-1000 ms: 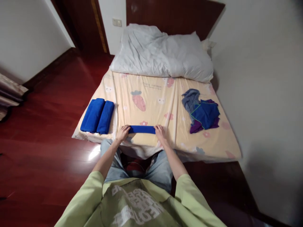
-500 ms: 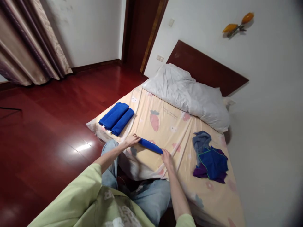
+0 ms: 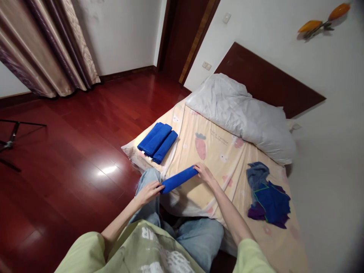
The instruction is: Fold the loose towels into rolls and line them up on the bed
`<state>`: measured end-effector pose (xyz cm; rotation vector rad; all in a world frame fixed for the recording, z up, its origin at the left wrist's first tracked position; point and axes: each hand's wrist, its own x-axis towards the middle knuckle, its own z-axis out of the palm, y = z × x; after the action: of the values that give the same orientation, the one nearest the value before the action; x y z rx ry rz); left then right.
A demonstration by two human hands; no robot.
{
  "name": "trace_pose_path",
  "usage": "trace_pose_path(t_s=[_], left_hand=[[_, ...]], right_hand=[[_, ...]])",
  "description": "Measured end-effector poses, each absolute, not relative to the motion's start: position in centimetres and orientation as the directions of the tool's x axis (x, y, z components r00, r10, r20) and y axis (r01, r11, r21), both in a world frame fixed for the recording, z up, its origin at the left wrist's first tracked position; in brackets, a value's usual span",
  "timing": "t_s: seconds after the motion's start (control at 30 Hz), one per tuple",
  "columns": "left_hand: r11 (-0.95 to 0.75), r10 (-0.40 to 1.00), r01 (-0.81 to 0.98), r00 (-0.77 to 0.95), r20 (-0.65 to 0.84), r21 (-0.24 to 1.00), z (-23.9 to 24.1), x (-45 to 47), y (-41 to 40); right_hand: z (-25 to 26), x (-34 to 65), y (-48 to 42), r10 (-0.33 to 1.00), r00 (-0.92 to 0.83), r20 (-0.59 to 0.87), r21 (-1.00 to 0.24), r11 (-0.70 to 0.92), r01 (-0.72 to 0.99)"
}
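A rolled blue towel (image 3: 179, 179) is stretched between my two hands, just above the near edge of the bed. My left hand (image 3: 149, 190) grips its lower left end, and my right hand (image 3: 203, 172) is closed on its upper right end. The roll slants up to the right. Beyond it to the left, several more blue towels (image 3: 157, 141), folded into long narrow shapes, lie side by side near the bed's left edge. On the right of the bed sits a loose heap of blue, purple and grey-blue cloths (image 3: 270, 199).
The bed (image 3: 212, 159) wears a cream sheet with strawberry and rabbit prints. A rumpled white quilt (image 3: 241, 110) lies across its head, below a dark headboard (image 3: 270, 77). Left are the red wood floor (image 3: 85, 140), a black stand (image 3: 14, 136) and a curtain (image 3: 48, 49).
The towel roll has turned from sloping down to the right to sloping up to the right. My left hand came nearer to my body; my right hand went farther out. The view shifted left.
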<state>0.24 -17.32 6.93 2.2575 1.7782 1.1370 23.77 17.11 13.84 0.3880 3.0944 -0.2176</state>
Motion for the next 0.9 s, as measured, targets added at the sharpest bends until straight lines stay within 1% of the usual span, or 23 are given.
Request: trace_pose_path(t_s=[0.13,0.27,0.33,0.4,0.47,0.57,0.63,0.7,0.73,0.83,0.9], left_hand=[[-0.333,0.767,0.901,0.088,0.635,0.278,9.3,-4.6,-16.4],[-0.279,0.678,0.952,0.102,0.728,0.127,12.4,-10.1,-13.9],[-0.225,0.669,0.971,0.095,0.737,0.079,13.5,-12.2,-12.5],[-0.171,0.690,0.984,0.090,0.718,0.041,14.1,-13.5,-11.1],[-0.151,0.708,0.989,0.101,0.699,0.009,14.0,-13.9,-9.8],[-0.186,0.718,0.983,0.147,0.681,-0.016,12.8,-13.4,-8.4],[-0.216,0.726,0.976,0.174,0.665,-0.019,11.5,-13.0,-7.8],[-0.239,0.750,0.971,0.176,0.638,0.014,10.3,-12.9,-7.6],[-0.247,0.772,0.968,0.164,0.614,0.052,9.7,-13.0,-7.6],[-0.249,0.860,0.944,0.112,0.498,0.218,8.1,-13.7,-7.8],[-0.230,0.901,0.926,0.087,0.426,0.299,7.0,-14.2,-7.9]], right_hand=[[17.2,14.5,19.5,0.189,-0.980,0.059,0.076,0.978,0.194],[20.9,4.9,22.6,0.155,-0.976,0.153,0.210,0.960,0.186],[22.2,0.8,24.0,0.158,-0.965,0.211,0.242,0.948,0.208],[22.7,-2.5,25.1,0.170,-0.953,0.249,0.254,0.938,0.234],[22.1,-4.8,25.8,0.187,-0.949,0.252,0.258,0.933,0.252],[19.6,-6.2,26.2,0.213,-0.953,0.216,0.251,0.931,0.265],[17.3,-6.3,26.2,0.248,-0.948,0.200,0.224,0.930,0.291],[15.0,-6.3,26.3,0.298,-0.932,0.207,0.171,0.927,0.334],[13.9,-6.3,26.4,0.320,-0.922,0.219,0.136,0.926,0.353],[11.0,-6.8,26.8,0.370,-0.888,0.274,0.013,0.921,0.388],[9.5,-7.1,26.9,0.400,-0.878,0.264,-0.070,0.915,0.396]])
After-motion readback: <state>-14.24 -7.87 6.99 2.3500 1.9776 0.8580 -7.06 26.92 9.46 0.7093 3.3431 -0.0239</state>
